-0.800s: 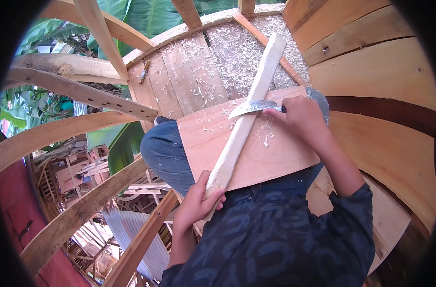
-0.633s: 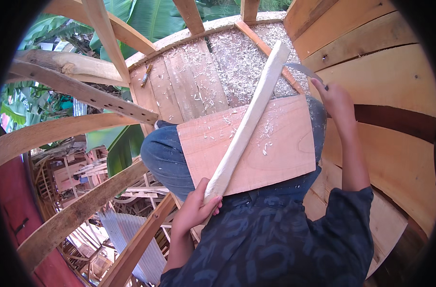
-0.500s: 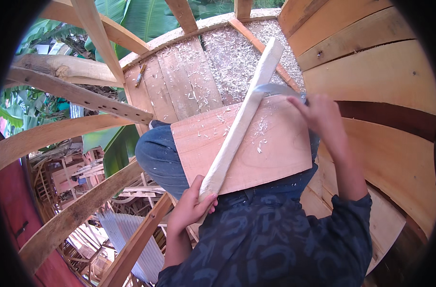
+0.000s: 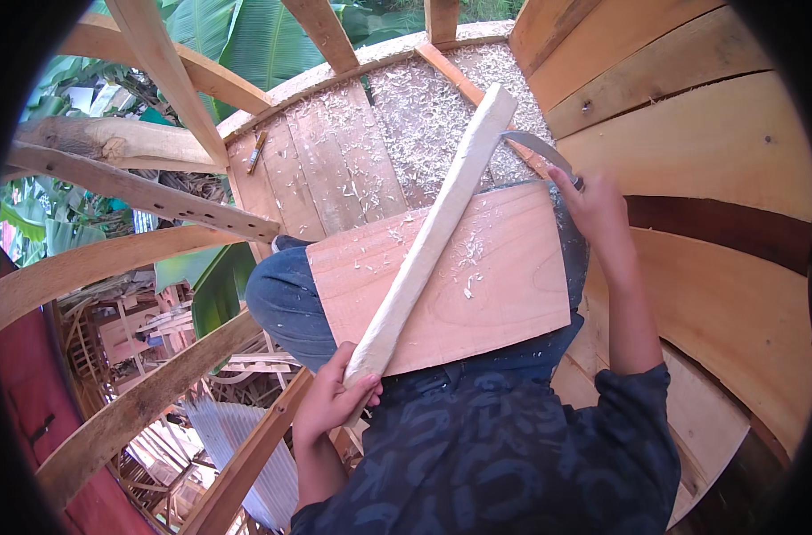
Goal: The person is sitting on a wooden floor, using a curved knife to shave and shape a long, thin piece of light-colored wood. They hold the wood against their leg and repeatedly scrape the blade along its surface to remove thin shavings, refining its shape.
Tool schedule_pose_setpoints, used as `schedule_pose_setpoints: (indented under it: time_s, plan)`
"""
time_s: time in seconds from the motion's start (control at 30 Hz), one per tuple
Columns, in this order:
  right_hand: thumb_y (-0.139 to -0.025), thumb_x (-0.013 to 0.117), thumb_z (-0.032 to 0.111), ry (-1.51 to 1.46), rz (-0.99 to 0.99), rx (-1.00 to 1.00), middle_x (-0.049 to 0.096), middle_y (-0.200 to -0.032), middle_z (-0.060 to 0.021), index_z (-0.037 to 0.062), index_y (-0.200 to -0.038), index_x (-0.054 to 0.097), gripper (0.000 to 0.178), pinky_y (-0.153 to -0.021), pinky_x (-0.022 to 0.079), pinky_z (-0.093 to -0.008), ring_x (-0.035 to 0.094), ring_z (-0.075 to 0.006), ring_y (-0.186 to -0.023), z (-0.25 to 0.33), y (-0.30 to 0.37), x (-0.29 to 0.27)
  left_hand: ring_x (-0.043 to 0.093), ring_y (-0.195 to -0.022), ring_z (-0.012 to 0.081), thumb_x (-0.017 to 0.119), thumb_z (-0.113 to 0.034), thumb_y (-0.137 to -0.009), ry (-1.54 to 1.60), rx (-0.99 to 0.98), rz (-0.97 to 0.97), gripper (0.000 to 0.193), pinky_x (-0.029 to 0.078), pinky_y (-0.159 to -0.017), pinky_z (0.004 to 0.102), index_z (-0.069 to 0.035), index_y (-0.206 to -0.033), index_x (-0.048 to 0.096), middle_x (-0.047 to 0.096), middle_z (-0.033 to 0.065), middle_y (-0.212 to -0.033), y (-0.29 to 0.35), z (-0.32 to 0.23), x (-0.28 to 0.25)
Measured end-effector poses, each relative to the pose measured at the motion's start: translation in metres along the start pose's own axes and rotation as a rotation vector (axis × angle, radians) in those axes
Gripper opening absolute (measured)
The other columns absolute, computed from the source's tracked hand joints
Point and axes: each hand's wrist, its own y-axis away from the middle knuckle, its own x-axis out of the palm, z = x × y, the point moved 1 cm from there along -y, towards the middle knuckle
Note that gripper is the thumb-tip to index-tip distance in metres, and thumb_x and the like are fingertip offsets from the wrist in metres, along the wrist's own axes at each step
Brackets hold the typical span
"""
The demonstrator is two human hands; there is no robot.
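Observation:
A long pale wooden stick [image 4: 429,250], with whittled faces, slants across a flat board [image 4: 504,276] lying on my lap. My left hand [image 4: 339,392] is closed around the stick's near end. In my right hand [image 4: 595,209] is a knife [image 4: 538,145] with a curved blade; the fingers wrap its handle, which is mostly hidden. The blade points left, its tip close to the right side of the stick's far end. I cannot tell whether the tip touches the wood. Small shavings [image 4: 470,259] lie on the board.
Many wood shavings [image 4: 415,107] cover the plank floor [image 4: 312,160] ahead. A small yellow-brown stick-like object [image 4: 257,152] lies there at the left. Plank walls [image 4: 664,134] rise on my right. Open wooden beams [image 4: 147,187] stand on the left, with corrugated sheet [image 4: 246,446] and lumber below.
The knife has moved toward the stick's far end and turned, its tip now angled up and left. The stick, board and left hand appear shifted slightly left and lower in view.

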Motion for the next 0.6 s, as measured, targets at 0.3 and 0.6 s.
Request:
schedule_pose_setpoints:
  time_s: [0.3,0.6]
  plan:
    - [-0.085,0.067,0.039,-0.358,-0.04,0.031,0.059,-0.062,-0.0217,-0.0036,-0.088,0.065,0.043,-0.059,0.047,-0.0426,0.063,-0.0365,-0.062,0.008,0.033,0.02,0.064,-0.083,0.0124,0.059,-0.007,-0.091,-0.19,0.285,-0.463,0.021,0.049,-0.075,0.0264,0.001,-0.109,0.051,0.065,0.0082,-0.086,0.009,-0.016,-0.006]
    - [-0.085,0.067,0.035,-0.303,0.009,-0.124,0.062,-0.065,-0.022,-0.0022,-0.091,0.065,0.037,-0.061,0.049,-0.0444,0.064,-0.0397,-0.066,0.006,0.034,0.025,0.066,-0.085,0.015,0.057,-0.004,-0.091,0.023,0.341,-0.512,0.025,0.051,-0.076,0.0274,0.0,-0.114,0.046,0.063,0.0101,-0.097,0.005,-0.02,0.018]
